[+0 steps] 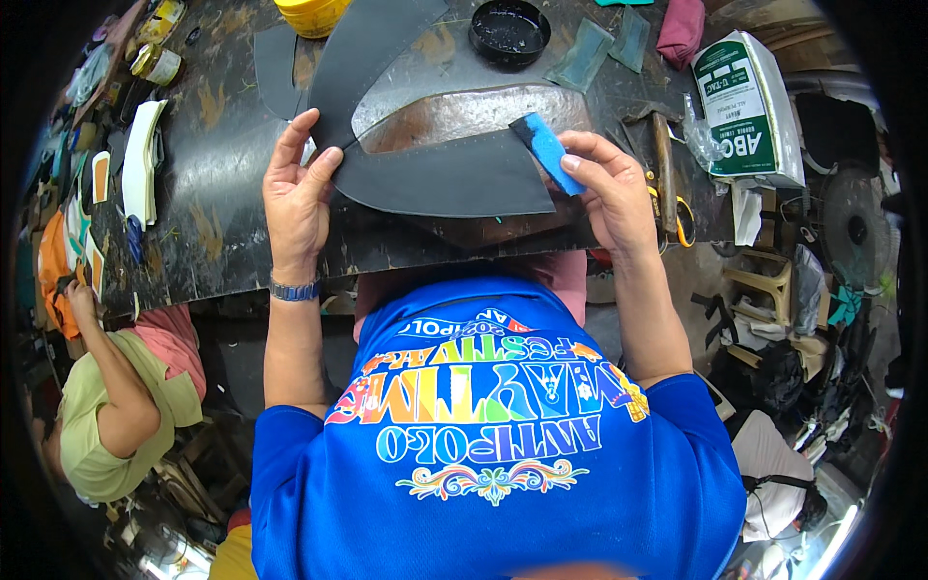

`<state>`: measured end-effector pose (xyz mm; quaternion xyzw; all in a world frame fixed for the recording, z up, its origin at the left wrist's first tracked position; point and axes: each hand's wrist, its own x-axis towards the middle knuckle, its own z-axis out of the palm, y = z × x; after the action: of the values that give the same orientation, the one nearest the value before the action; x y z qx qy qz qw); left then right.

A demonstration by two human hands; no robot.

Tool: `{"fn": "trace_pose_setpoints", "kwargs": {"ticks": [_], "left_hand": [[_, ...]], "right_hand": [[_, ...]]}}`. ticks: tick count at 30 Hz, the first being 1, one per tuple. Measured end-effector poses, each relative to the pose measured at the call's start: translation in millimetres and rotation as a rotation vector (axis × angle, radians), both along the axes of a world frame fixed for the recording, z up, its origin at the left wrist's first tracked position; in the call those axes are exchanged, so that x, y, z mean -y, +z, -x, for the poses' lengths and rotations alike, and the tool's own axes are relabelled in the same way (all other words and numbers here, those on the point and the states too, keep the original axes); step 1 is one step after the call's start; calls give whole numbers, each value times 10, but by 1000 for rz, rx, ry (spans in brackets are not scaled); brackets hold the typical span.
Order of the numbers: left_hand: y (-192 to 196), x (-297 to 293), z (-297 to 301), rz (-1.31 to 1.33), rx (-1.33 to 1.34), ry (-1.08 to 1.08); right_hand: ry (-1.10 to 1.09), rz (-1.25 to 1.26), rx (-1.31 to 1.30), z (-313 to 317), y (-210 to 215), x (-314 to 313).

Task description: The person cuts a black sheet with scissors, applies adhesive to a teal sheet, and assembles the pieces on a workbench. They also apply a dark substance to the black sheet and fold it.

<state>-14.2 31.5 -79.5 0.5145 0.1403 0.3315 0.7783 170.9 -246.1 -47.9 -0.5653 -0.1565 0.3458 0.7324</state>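
Note:
A black U-shaped sheet, leather-like [445, 179], is held over the bench in front of me. My left hand [300, 198] pinches its left bend between thumb and fingers. In my right hand [609, 188] is a blue sponge strip [551, 155], gripped between thumb and fingers. The sponge's far end is dark and lies against the right end of the sheet's near arm. Beneath the sheet shows a worn, shiny grey-brown slab [474, 108]. Another black cut piece [277, 77] lies beyond my left hand.
Across the dark bench [227, 203] stand a black round dish [509, 34] and a yellow tub [311, 14]. A hammer [665, 164], orange-handled scissors [684, 222] and a white-green container [744, 111] sit at right. Cream strips [143, 164] lie left, near a co-worker [121, 406].

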Motion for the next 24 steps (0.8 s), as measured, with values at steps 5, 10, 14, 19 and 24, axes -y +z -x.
{"fn": "trace_pose_setpoints", "kwargs": {"ticks": [5, 10, 14, 19, 24], "left_hand": [[-20, -19, 19, -9, 9, 9], [-35, -44, 30, -22, -1, 34], [-32, -68, 34, -44, -15, 70], [-36, -108, 48, -49, -53, 133], [-18, -118, 73, -50, -43, 191]], "right_hand": [[30, 18, 2, 23, 14, 10], [35, 28, 23, 53, 28, 30], [33, 86, 60, 78, 45, 69], [23, 97, 91, 122, 78, 160], [23, 102, 112, 156, 108, 217]]}}
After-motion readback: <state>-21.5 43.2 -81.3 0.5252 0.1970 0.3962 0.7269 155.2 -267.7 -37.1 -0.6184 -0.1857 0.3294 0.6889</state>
